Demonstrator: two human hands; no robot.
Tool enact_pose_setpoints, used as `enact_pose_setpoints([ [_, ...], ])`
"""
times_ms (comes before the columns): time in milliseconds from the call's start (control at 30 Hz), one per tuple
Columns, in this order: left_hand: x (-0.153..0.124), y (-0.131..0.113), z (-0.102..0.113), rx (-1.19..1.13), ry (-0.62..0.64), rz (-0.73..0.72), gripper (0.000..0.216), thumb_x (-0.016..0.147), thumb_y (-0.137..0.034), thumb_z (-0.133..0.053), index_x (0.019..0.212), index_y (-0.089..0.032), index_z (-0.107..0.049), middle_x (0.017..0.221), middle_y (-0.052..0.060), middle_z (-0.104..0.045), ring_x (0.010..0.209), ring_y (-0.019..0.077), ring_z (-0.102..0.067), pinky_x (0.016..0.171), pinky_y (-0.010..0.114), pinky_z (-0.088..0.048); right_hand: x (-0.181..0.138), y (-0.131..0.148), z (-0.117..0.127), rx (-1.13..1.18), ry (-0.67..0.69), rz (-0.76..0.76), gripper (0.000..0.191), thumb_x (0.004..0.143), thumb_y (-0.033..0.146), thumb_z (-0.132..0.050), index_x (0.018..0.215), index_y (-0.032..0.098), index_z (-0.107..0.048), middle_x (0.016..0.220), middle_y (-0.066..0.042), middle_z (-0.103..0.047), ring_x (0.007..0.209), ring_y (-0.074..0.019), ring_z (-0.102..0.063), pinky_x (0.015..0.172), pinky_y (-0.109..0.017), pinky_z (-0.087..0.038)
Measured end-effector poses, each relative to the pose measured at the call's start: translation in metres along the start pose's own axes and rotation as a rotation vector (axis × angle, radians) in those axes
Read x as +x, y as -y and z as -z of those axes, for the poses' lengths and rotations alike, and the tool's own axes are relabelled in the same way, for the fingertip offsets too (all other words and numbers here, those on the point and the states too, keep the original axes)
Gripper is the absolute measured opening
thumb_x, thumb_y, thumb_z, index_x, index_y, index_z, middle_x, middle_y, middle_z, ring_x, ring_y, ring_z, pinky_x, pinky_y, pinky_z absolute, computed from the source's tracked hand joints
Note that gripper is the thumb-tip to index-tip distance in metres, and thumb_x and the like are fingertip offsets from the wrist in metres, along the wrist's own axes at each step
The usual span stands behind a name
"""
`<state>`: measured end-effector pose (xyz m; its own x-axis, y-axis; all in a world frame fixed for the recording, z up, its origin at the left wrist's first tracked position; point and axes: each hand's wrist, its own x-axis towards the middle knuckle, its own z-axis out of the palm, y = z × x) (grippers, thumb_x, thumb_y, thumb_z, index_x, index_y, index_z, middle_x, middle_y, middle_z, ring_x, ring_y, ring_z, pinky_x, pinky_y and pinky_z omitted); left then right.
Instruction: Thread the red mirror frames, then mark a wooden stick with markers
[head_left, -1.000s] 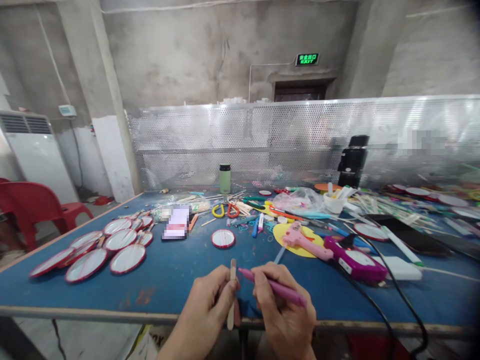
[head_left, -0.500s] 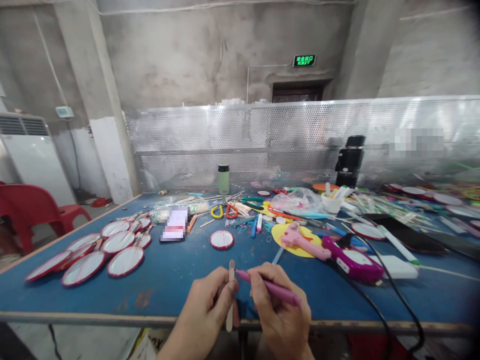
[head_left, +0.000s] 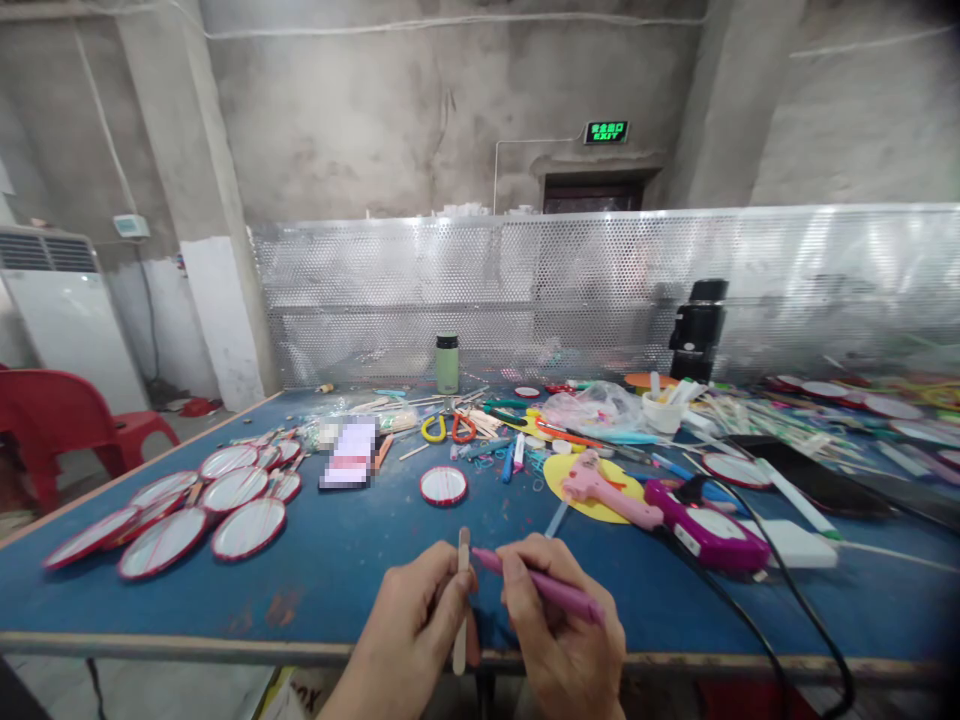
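Observation:
At the near edge of the blue table (head_left: 337,560), my left hand (head_left: 409,630) is closed round a flat wooden stick (head_left: 462,590) held upright. My right hand (head_left: 562,640) grips a pink marker (head_left: 547,587), its tip pointing left and touching the stick just above my left fingers. Both hands sit close together, low in the view.
Several red-rimmed white discs (head_left: 195,505) lie at the left, one more disc (head_left: 443,485) in the middle. A pink glue gun (head_left: 607,492) on a yellow disc, a purple glue gun (head_left: 709,535) with black cords, scissors (head_left: 448,427), a green bottle (head_left: 447,362) and a red chair (head_left: 60,425) surround them.
The view has shifted slightly; my hands sit a little lower in it. The marker tip stays against the stick.

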<state>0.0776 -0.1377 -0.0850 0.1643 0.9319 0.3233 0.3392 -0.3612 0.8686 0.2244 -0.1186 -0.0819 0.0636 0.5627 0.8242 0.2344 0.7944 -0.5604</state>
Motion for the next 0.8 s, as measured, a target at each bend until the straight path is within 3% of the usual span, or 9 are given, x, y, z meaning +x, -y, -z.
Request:
enact_pose_setpoints([
  [400, 0.0015, 0.0004, 0.0003, 0.026, 0.012, -0.015, 0.037, 0.102, -0.047, -0.04, 0.076, -0.022, -0.051, 0.059, 0.0, -0.069, 0.057, 0.0156, -0.06, 0.063, 0.024, -0.042, -0.0011, -0.0065, 0.0003, 0.003, 0.027, 0.066, 0.019, 0.096, 0.019, -0.056, 0.081, 0.021, -0.068, 0.059, 0.002, -0.059, 0.044, -0.0097, -0.053, 0.039, -0.018, -0.039],
  [633, 0.0008, -0.0014, 0.0011, 0.023, -0.005, -0.017, 0.038, 0.101, -0.048, -0.042, 0.075, -0.022, -0.052, 0.058, 0.0, -0.069, 0.057, 0.0157, -0.06, 0.062, 0.023, -0.042, -0.0026, -0.004, -0.0008, 0.014, -0.004, -0.015, 0.024, 0.098, 0.024, -0.054, 0.079, 0.021, -0.069, 0.061, 0.001, -0.06, 0.046, -0.0106, -0.055, 0.037, -0.018, -0.038],
  [800, -0.0002, -0.001, 0.0001, -0.01, -0.002, -0.002, 0.039, 0.1, -0.049, -0.043, 0.075, -0.022, -0.053, 0.058, 0.0, -0.068, 0.055, 0.0152, -0.059, 0.058, 0.022, -0.042, 0.0001, -0.0038, 0.0001, -0.002, 0.022, 0.056, 0.023, 0.096, 0.022, -0.056, 0.079, 0.021, -0.071, 0.059, 0.002, -0.058, 0.047, -0.0104, -0.055, 0.039, -0.018, -0.04],
])
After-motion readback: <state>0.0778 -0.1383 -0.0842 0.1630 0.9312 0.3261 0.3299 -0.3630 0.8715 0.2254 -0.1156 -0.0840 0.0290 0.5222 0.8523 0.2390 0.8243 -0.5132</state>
